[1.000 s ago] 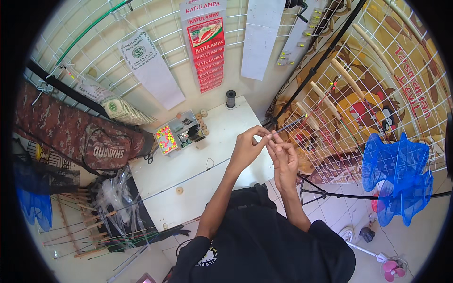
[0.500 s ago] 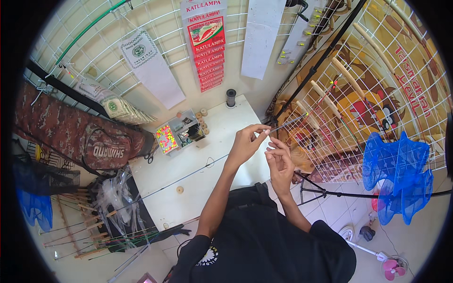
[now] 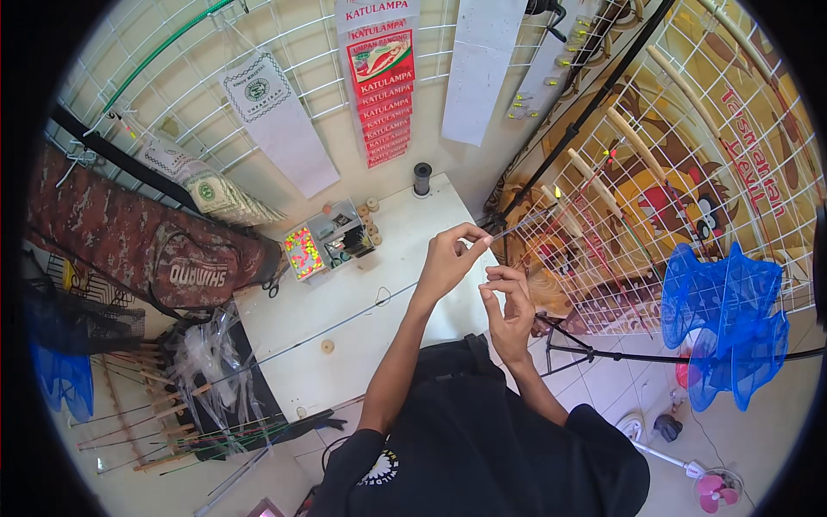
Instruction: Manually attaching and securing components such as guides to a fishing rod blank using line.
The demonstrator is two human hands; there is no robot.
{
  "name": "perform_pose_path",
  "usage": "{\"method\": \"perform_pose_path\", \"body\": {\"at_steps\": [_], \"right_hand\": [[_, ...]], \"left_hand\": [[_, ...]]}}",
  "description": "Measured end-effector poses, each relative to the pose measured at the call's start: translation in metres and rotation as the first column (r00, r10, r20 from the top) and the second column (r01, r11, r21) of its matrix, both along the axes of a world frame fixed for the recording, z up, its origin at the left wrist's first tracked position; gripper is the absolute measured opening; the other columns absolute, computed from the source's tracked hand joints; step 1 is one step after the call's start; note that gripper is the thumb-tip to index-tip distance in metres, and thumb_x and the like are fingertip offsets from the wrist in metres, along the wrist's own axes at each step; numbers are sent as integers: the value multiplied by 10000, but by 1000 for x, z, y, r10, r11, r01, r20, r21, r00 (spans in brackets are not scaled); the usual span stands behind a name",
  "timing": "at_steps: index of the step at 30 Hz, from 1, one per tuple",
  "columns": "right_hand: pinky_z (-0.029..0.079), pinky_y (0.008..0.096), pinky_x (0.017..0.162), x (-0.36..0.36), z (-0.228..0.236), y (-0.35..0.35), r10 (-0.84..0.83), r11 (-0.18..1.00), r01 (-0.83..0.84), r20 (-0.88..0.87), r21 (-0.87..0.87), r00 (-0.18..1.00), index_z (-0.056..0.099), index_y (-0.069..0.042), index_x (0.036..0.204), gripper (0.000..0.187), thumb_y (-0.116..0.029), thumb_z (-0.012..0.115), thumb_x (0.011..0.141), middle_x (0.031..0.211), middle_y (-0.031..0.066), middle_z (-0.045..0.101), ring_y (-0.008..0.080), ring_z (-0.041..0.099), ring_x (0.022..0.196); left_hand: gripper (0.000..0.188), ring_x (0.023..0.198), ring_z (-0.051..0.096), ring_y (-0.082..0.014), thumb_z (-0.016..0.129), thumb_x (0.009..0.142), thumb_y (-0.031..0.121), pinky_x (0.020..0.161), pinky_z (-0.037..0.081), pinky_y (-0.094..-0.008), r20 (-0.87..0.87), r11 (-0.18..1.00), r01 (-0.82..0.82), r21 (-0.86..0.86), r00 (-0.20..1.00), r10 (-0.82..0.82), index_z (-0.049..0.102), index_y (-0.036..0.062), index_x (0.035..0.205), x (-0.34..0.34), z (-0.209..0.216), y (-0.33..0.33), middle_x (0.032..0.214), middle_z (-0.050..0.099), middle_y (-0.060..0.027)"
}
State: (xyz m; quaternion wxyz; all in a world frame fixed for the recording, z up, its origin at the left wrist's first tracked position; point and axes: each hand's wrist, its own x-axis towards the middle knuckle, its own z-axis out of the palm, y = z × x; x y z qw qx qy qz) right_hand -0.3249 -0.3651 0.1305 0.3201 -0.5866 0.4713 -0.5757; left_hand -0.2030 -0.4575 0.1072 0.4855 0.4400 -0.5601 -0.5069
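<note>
My left hand (image 3: 451, 262) is raised over the right side of the white table (image 3: 297, 323), its thumb and fingers pinched together. From that pinch a slim grey rod (image 3: 514, 227) slants up to the right, toward a small yellow piece (image 3: 557, 192); whether the two join I cannot tell. Just below and to the right, at the table's edge, is my right hand (image 3: 511, 314), with thumb and fingertips brought together. Anything between them is too fine to make out. A long thin blue rod (image 3: 332, 321) crosses the table toward my left forearm.
A divided tray (image 3: 332, 233) with bright beads stands at the back, beside small wooden rings (image 3: 372, 226). Near the wall is a dark spool (image 3: 421, 179). Right of me are a wire grid (image 3: 637, 215) with hung rods, blue nets (image 3: 728, 319) and a black tripod leg (image 3: 620, 354).
My right hand has shifted slightly down and left, its fingers closing more. The yellow piece has moved up a little. My left hand has barely moved.
</note>
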Motion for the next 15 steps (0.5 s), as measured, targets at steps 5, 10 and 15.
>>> {"method": "perform_pose_path", "body": {"at_steps": [5, 10, 15], "right_hand": [[462, 329, 881, -1, -1, 0, 2, 1000, -2, -29, -4, 1000, 661, 2, 929, 78, -29, 664, 858, 1099, 127, 600, 218, 581, 1038], [454, 313, 883, -1, -6, -2, -2, 1000, 0, 58, 30, 998, 651, 5, 924, 63, -24, 649, 869, 1087, 118, 599, 193, 577, 1012], [452, 263, 843, -8, -9, -4, 14, 999, -17, 88, 34, 996, 607, 8, 970, 63, -11, 602, 910, 1118, 104, 558, 131, 537, 988]], "left_hand": [[202, 480, 400, -8, 686, 874, 205, 436, 296, -218, 1, 1000, 0, 10, 1000, 0, 702, 19, 952, -2, -3, 0, 779, 665, -21], [212, 531, 442, -11, 681, 880, 194, 478, 338, -204, -57, 996, 82, 40, 995, -80, 688, 28, 1011, 6, -5, 1, 820, 652, -20], [352, 680, 488, -15, 696, 870, 148, 626, 426, -188, -185, 957, 277, 85, 948, -258, 594, 46, 1191, 19, 14, 5, 989, 587, -37]]}}
